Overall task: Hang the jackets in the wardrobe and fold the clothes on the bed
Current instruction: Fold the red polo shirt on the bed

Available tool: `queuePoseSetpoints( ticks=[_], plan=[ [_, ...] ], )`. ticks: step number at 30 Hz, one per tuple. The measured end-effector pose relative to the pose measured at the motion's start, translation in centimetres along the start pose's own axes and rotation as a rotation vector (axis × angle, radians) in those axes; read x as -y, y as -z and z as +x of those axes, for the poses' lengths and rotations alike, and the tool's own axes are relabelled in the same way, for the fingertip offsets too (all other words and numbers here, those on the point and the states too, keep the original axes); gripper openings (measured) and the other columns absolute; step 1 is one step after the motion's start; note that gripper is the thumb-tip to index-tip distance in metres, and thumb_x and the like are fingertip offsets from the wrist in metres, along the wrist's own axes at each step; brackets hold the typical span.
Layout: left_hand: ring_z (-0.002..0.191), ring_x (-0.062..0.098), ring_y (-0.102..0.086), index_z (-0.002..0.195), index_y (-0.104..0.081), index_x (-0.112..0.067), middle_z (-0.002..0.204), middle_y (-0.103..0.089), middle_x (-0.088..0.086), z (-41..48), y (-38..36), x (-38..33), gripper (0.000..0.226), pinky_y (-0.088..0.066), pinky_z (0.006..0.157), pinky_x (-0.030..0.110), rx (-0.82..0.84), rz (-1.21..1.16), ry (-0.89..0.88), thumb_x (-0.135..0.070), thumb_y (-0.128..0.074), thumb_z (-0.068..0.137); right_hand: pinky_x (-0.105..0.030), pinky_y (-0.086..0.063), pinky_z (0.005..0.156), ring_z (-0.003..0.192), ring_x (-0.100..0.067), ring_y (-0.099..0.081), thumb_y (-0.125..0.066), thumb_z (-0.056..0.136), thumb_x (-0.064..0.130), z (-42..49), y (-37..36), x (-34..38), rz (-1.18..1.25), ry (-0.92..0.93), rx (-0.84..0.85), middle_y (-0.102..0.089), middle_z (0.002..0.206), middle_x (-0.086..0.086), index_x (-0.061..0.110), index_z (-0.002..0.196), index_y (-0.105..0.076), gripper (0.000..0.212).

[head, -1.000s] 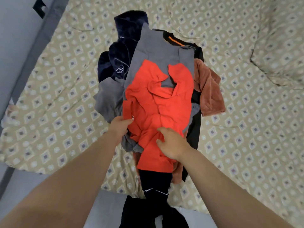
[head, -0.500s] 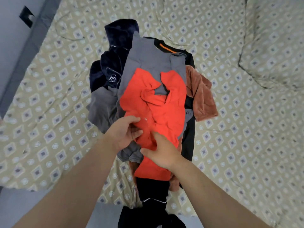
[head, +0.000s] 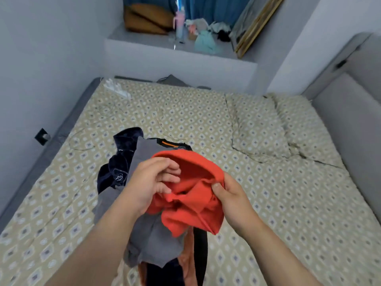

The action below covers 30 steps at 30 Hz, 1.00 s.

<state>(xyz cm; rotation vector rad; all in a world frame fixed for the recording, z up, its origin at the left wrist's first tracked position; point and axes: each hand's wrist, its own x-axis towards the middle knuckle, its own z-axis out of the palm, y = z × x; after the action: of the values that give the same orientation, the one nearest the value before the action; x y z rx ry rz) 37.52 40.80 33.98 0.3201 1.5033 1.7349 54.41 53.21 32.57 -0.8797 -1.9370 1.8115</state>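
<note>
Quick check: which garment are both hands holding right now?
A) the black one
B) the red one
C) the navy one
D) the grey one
B: the left hand and right hand both grip the red garment, held above the pile.

No readable text, white emblem (head: 119, 178) on navy garment (head: 127, 141) illegible

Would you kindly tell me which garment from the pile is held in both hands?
The orange-red garment: the left hand and right hand grip it raised, while the grey garment and the navy garment lie on the bed.
</note>
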Motion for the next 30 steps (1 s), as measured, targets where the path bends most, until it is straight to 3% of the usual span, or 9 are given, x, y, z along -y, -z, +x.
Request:
queuePoseSetpoints(
  ticks=[3, 5, 8, 12, 15, 20, 23, 27, 30],
  plan=[
    [0.059, 0.005, -0.061, 0.094, -0.065, -0.015, 0.085, -0.062, 0.005, -1.5, -2.1, -1.3, 0.033, -0.048, 0.048, 0.02, -0.141, 0.203, -0.146, 0.011, -0.046, 0.089, -0.024, -0.053, 0.084, 0.098, -0.009, -0.068, -0.046, 0.101, 0.004, -2.1, 3.5, 5.0, 0.167, 0.054, 0.016, -0.075, 0.105, 0.002, 0.024, 0.103, -0.075, 0.035],
    [0.08, 0.005, -0.058, 0.118, -0.056, -0.019, 0.111, -0.057, 0.004, -2.3, -3.9, -1.3, 0.054, -0.048, 0.066, 0.02, -0.202, 0.422, -0.201, 0.02, -0.046, 0.082, -0.021, -0.054, 0.077, 0.092, -0.01, -0.07, -0.05, 0.097, 0.01, -3.7, 5.8, 8.2, 0.22, 0.085, 0.046, -0.076, 0.101, 0.0, 0.015, 0.104, -0.072, 0.024],
    [0.128, 0.009, -0.047, 0.15, -0.032, -0.013, 0.144, -0.045, 0.0, -4.7, -9.0, -0.9, 0.084, -0.045, 0.087, 0.017, 0.154, 0.523, -0.136, 0.023, -0.055, 0.078, -0.022, -0.056, 0.071, 0.08, -0.011, -0.07, -0.054, 0.089, 0.015, -7.3, 10.1, 12.7, 0.243, 0.162, 0.085, -0.075, 0.091, -0.003, 0.009, 0.102, -0.069, 0.021],
    [0.101, 0.028, -0.066, 0.124, -0.062, -0.008, 0.112, -0.071, 0.014, -9.1, -16.5, 0.7, 0.052, -0.054, 0.078, 0.029, 0.622, 0.439, 0.014, 0.016, -0.065, 0.078, -0.023, -0.056, 0.073, 0.076, -0.013, -0.067, -0.061, 0.083, 0.019, -12.4, 15.4, 16.2, 0.221, 0.223, 0.116, -0.072, 0.088, -0.006, 0.009, 0.1, -0.07, 0.022],
    [0.071, 0.013, -0.068, 0.09, -0.077, -0.012, 0.082, -0.074, 0.005, -12.3, -21.0, 2.1, 0.032, -0.05, 0.061, 0.019, 0.741, 0.349, 0.06, 0.008, -0.061, 0.07, -0.02, -0.054, 0.07, 0.073, -0.01, -0.066, -0.055, 0.096, 0.015, -15.7, 19.1, 17.4, 0.136, 0.254, 0.05, -0.072, 0.084, -0.003, 0.011, 0.096, -0.069, 0.014],
    [0.098, 0.031, -0.068, 0.112, -0.069, -0.008, 0.11, -0.072, 0.02, -14.3, -26.9, 1.6, 0.035, -0.052, 0.092, 0.044, 0.38, 0.099, -0.033, 0.002, -0.061, 0.078, -0.028, -0.055, 0.084, 0.088, -0.01, -0.068, -0.06, 0.097, 0.015, -21.2, 25.7, 18.5, -0.184, 0.231, -0.14, -0.074, 0.103, -0.004, 0.014, 0.108, -0.064, 0.011],
    [0.09, 0.02, -0.071, 0.108, -0.068, -0.01, 0.101, -0.077, 0.007, -14.7, -29.6, -1.3, 0.028, -0.059, 0.078, 0.03, 0.286, 0.079, -0.213, 0.006, -0.05, 0.092, -0.016, -0.049, 0.065, 0.071, 0.0, -0.06, -0.061, 0.073, 0.016, -24.0, 29.6, 18.8, -0.506, 0.17, -0.228, -0.066, 0.091, 0.002, 0.022, 0.1, -0.058, 0.028],
    [0.078, 0.006, -0.06, 0.09, -0.063, -0.016, 0.082, -0.07, -0.006, -15.2, -31.7, -5.8, 0.018, -0.045, 0.061, 0.01, 0.197, 0.358, -0.547, -0.007, -0.05, 0.1, -0.013, -0.042, 0.08, 0.102, -0.004, -0.056, -0.044, 0.076, 0.001, -25.7, 33.5, 19.4, -0.842, 0.188, -0.305, -0.06, 0.111, 0.015, 0.026, 0.113, -0.059, 0.048],
    [0.079, 0.008, -0.055, 0.089, -0.059, -0.012, 0.086, -0.061, -0.002, -14.7, -32.2, -9.0, 0.015, -0.04, 0.071, 0.025, 0.154, 0.746, -0.85, -0.012, -0.049, 0.102, -0.035, -0.05, 0.092, 0.105, -0.017, -0.063, -0.039, 0.079, -0.005, -26.2, 35.9, 19.6, -0.97, 0.192, -0.344, -0.069, 0.112, 0.0, 0.013, 0.109, -0.066, 0.044]
  ],
)
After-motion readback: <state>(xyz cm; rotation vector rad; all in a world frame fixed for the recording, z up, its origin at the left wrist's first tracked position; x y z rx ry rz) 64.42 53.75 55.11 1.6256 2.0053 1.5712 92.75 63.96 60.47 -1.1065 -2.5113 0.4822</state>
